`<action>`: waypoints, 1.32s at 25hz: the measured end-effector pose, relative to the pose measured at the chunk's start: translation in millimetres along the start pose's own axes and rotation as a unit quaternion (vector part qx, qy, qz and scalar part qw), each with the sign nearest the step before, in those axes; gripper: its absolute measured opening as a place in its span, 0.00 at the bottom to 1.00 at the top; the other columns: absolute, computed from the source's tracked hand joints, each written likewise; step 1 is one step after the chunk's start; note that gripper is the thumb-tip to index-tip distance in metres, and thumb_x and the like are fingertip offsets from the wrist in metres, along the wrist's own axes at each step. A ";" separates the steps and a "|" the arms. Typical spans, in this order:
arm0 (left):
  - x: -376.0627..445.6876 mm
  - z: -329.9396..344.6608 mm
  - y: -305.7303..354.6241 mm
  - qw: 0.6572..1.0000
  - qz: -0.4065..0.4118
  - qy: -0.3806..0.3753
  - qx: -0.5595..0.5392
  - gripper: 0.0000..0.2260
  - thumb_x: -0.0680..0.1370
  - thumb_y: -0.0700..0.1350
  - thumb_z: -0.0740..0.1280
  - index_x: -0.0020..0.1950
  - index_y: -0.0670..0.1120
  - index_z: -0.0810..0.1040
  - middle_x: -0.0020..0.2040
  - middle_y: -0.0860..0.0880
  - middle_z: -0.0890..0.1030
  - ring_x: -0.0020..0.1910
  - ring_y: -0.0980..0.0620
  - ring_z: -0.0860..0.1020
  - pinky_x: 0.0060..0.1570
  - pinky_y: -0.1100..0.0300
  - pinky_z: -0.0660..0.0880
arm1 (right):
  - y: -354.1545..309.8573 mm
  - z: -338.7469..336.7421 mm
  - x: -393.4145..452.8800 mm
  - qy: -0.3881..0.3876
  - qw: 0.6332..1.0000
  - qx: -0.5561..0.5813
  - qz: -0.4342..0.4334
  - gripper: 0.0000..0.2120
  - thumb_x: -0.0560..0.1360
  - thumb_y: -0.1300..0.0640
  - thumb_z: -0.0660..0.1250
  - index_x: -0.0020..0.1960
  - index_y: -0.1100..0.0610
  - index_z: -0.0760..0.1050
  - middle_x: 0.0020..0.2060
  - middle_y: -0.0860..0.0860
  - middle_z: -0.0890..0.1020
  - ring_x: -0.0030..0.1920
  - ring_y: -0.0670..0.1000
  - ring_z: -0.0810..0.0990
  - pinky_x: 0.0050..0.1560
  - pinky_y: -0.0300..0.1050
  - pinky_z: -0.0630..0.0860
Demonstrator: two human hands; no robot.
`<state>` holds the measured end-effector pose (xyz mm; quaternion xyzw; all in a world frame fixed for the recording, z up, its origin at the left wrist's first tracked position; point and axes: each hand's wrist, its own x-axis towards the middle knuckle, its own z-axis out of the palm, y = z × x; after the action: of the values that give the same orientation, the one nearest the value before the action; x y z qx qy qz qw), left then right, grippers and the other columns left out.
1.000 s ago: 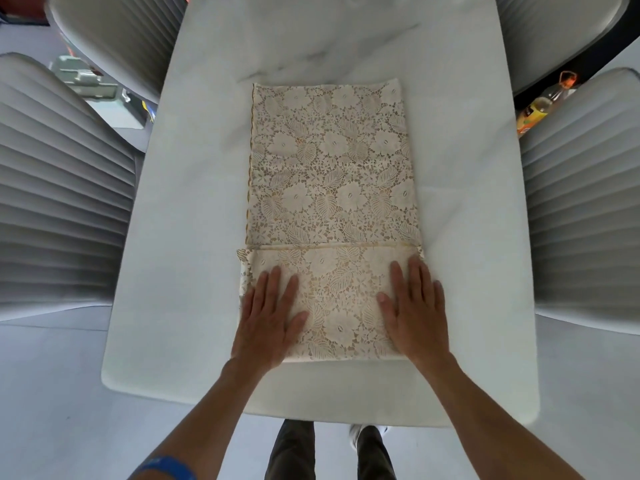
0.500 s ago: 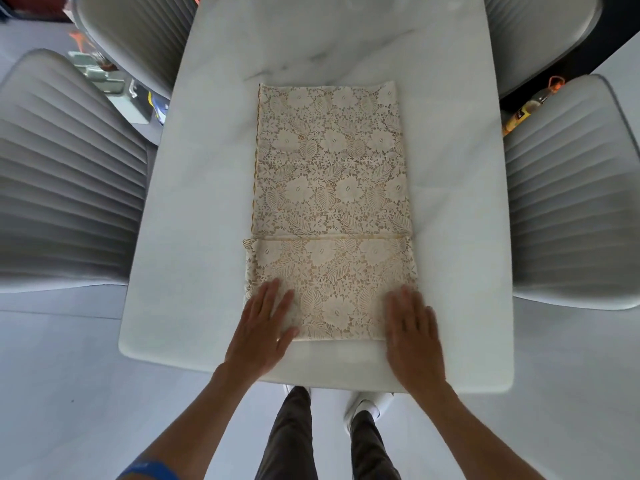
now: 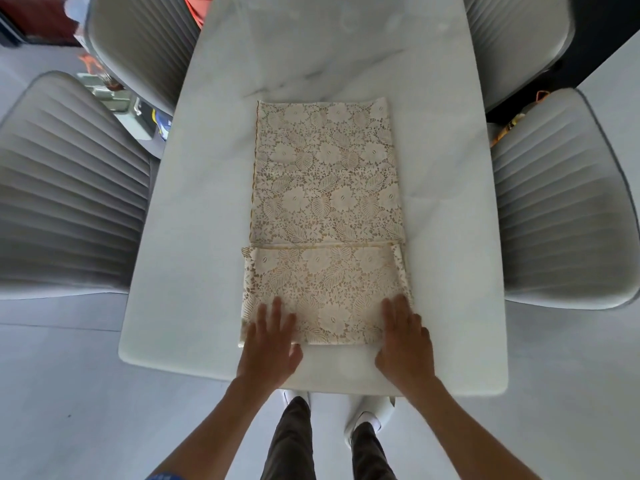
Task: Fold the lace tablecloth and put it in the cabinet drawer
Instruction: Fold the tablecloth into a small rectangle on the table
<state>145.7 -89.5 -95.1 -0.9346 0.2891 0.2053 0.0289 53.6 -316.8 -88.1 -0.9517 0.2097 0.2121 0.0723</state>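
The cream lace tablecloth [image 3: 327, 188] lies as a long folded strip down the middle of the white marble table [image 3: 194, 237]. Its near end is folded over into a band, with the fold edge running across at about two thirds of its length. My left hand [image 3: 272, 344] rests flat on the band's near left corner, fingers spread. On the near right corner lies my right hand [image 3: 405, 336], also flat, fingers close together. Neither hand pinches the cloth. No cabinet or drawer is in view.
Grey ribbed chairs stand along both sides: two on the left [image 3: 65, 202] [image 3: 138, 39] and two on the right [image 3: 568, 202] [image 3: 516, 39]. Clutter lies on the floor between the left chairs [image 3: 138, 116]. My legs and white shoes [image 3: 363, 417] show below the table's near edge.
Both hands have slid back toward me over the folded band, from its middle to its near edge. The view has pulled back a little; the cloth has stayed in place.
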 end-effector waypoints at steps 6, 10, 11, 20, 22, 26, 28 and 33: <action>1.1 1.5 -5.0 1.000 -0.009 0.025 -0.006 0.26 0.63 0.33 0.74 0.61 0.39 0.77 0.69 0.38 0.74 0.64 0.34 0.75 0.51 0.38 0.79 | 20.6 -55.3 77.6 -0.094 0.966 0.210 0.121 0.28 0.71 0.56 0.63 0.69 0.52 0.60 0.61 0.56 0.71 0.58 0.61 0.75 0.55 0.53 0.74; -3.3 -6.6 -14.3 0.997 -0.001 0.053 -0.057 0.22 0.68 0.35 0.72 0.63 0.39 0.76 0.65 0.41 0.78 0.62 0.38 0.77 0.43 0.46 0.82 | 9.5 -24.3 24.2 -0.044 0.986 0.048 -0.152 0.32 0.68 0.36 0.61 0.67 0.51 0.68 0.70 0.54 0.70 0.69 0.58 0.70 0.62 0.54 0.70; -2.9 -8.9 -17.9 0.995 0.008 0.066 -0.080 0.21 0.69 0.34 0.72 0.61 0.41 0.76 0.59 0.43 0.80 0.57 0.40 0.80 0.40 0.50 0.81 | 11.5 -11.3 7.5 -0.056 0.981 0.007 -0.183 0.37 0.67 0.35 0.63 0.72 0.51 0.66 0.75 0.53 0.65 0.73 0.58 0.65 0.66 0.57 0.68; -41.2 -49.6 -46.1 0.982 0.040 -0.046 -0.181 0.08 0.80 0.42 0.60 0.54 0.54 0.65 0.44 0.52 0.81 0.36 0.49 0.77 0.36 0.58 0.74 | 58.4 -28.3 -31.9 0.070 0.979 0.071 -0.177 0.09 0.59 0.64 0.74 0.33 0.55 0.76 0.32 0.47 0.81 0.47 0.56 0.82 0.42 0.47 0.78; -54.2 -69.1 -54.6 0.976 0.059 -0.090 -0.190 0.06 0.81 0.47 0.60 0.50 0.57 0.64 0.36 0.55 0.77 0.34 0.50 0.75 0.34 0.58 0.70 | 67.1 -48.7 -42.8 0.012 0.969 0.196 -0.152 0.06 0.61 0.56 0.67 0.31 0.48 0.70 0.30 0.45 0.76 0.38 0.49 0.78 0.36 0.43 0.73; -36.8 -124.3 -78.9 0.970 0.072 -0.051 -0.225 0.02 0.80 0.51 0.63 0.51 0.57 0.71 0.36 0.56 0.79 0.36 0.54 0.78 0.40 0.56 0.74 | 64.4 -92.8 -20.6 0.002 0.906 0.415 -0.076 0.09 0.65 0.51 0.66 0.32 0.51 0.66 0.26 0.46 0.69 0.28 0.43 0.65 0.30 0.40 0.62; -1.1 -149.0 -87.0 0.969 0.064 -0.019 -0.239 0.03 0.80 0.50 0.64 0.53 0.56 0.74 0.43 0.53 0.82 0.42 0.52 0.80 0.44 0.55 0.76 | 54.5 -112.2 12.7 0.027 0.867 0.497 -0.014 0.09 0.65 0.52 0.66 0.34 0.56 0.69 0.27 0.45 0.70 0.30 0.43 0.66 0.33 0.42 0.62; 106.1 -145.2 -98.0 0.953 -0.029 -0.017 -0.300 0.08 0.77 0.52 0.68 0.54 0.52 0.77 0.52 0.50 0.82 0.50 0.49 0.79 0.46 0.57 0.72 | 42.6 -97.8 93.4 0.019 0.798 0.587 0.133 0.02 0.72 0.57 0.69 0.43 0.55 0.79 0.37 0.52 0.80 0.37 0.51 0.76 0.40 0.47 0.71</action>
<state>332.5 -89.2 -11.2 -0.9046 0.1860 0.2974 -0.2422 148.6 -411.8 -42.7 -0.6934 0.4195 0.0374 0.5846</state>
